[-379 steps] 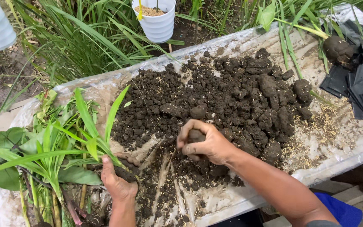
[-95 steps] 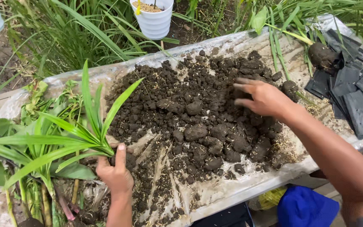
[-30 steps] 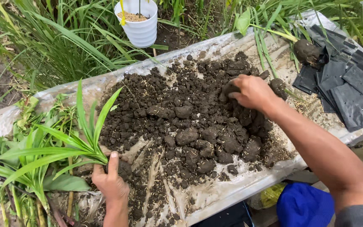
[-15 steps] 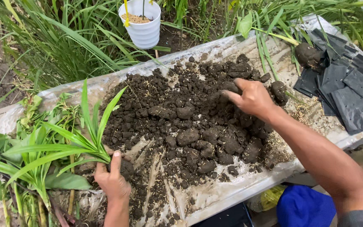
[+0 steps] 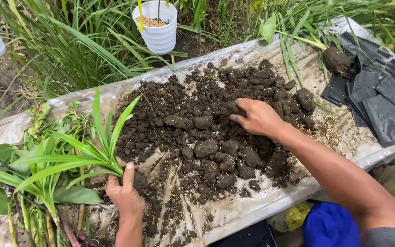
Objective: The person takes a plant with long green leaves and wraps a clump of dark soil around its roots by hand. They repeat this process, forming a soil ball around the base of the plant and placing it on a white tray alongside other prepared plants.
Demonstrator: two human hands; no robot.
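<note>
Right hand (image 5: pixel 258 120) is now dragging a clod from soil (image 5: pixel 216 123) nearer; left hand (image 5: pixel 125 192) is still clasping seedling (image 5: pixel 88 153), root ball only partly packed

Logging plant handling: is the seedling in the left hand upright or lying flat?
Tilted: the left hand grips the seedling at its base, leaves fanning up-left above the soil.

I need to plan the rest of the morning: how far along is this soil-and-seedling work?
Done: one soil ball sits by the black bags. In hand: left hand grips a seedling; right hand rakes the soil heap. Left: more plants lie bare-rooted.
</note>
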